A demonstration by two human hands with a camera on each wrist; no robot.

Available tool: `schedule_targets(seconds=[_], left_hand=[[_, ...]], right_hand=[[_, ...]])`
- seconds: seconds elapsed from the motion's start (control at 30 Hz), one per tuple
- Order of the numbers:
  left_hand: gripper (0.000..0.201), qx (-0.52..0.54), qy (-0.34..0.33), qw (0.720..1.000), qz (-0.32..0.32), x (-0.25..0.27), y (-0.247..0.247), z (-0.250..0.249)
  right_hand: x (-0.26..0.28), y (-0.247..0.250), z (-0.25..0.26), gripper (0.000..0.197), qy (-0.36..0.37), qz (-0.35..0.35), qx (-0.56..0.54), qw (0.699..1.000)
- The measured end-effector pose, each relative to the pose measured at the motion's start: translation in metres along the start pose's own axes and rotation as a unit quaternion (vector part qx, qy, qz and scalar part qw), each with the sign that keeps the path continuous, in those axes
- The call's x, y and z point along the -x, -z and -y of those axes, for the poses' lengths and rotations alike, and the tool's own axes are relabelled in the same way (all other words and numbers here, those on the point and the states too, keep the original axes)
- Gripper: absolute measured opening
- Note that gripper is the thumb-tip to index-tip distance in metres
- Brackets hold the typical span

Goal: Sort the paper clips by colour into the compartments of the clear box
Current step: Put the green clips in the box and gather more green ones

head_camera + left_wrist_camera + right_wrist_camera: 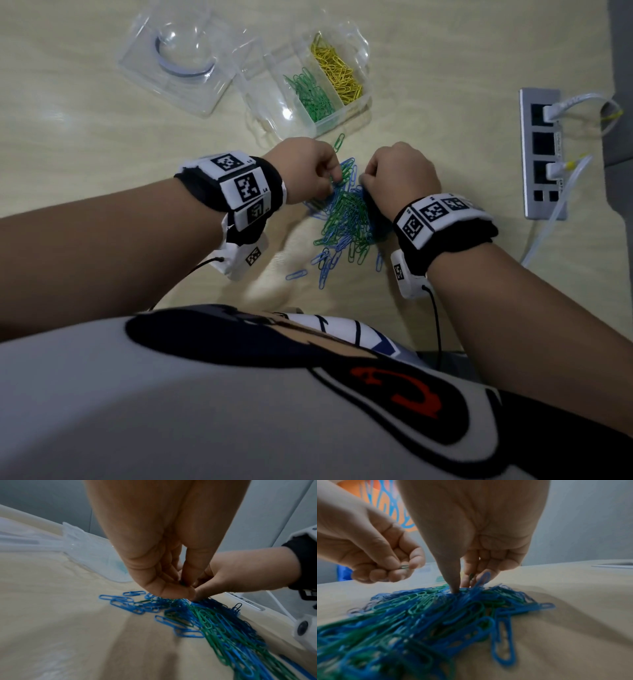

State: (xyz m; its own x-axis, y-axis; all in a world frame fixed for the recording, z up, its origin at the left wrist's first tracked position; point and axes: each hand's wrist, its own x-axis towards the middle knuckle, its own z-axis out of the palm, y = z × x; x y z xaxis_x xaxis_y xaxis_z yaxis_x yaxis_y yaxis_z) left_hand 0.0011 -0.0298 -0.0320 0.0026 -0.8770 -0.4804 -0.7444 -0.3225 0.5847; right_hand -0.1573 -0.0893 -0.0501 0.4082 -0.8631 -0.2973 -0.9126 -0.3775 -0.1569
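Head view: both hands work the mixed pile (pixel 346 219).
Left hand (pixel 310 168): pinches a green clip (pixel 404 566).
Right hand (pixel 399 174): fingers curled, digging into the pile.
Next: likely carry greens to the clear box (pixel 310 128).

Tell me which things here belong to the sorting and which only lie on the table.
Belong:
- clear box with green and yellow clips
- mixed pile of blue and green clips
- left hand, pinching a green clip
- right hand, picking in the pile

Lying about:
- clear lid
- socket strip
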Motion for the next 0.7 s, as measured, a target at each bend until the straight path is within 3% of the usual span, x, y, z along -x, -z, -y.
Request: schedule_targets(seconds=[0.23, 0.33, 0.43, 0.7], left_hand=[[0.023, 0.115, 0.041, 0.992, 0.033, 0.004, -0.003, 0.003], [0.025, 0.162, 0.062, 0.984, 0.031, 0.005, -0.005, 0.003], [0.023, 0.223, 0.084, 0.971, 0.029, 0.005, -0.007, 0.002], [0.055, 0.310, 0.109, 0.943, 0.050, 0.006, -0.008, -0.002]], right_hand=[[0.000, 0.004, 0.002, 0.018, 0.007, 0.041, -0.005, 0.999], [0.003, 0.011, -0.004, 0.004, -0.028, 0.017, -0.113, 0.993], [0.005, 0.014, -0.008, 0.008, -0.034, -0.006, -0.192, 0.981], [0.010, 0.013, -0.013, 0.013, -0.020, -0.001, -0.245, 0.969]])
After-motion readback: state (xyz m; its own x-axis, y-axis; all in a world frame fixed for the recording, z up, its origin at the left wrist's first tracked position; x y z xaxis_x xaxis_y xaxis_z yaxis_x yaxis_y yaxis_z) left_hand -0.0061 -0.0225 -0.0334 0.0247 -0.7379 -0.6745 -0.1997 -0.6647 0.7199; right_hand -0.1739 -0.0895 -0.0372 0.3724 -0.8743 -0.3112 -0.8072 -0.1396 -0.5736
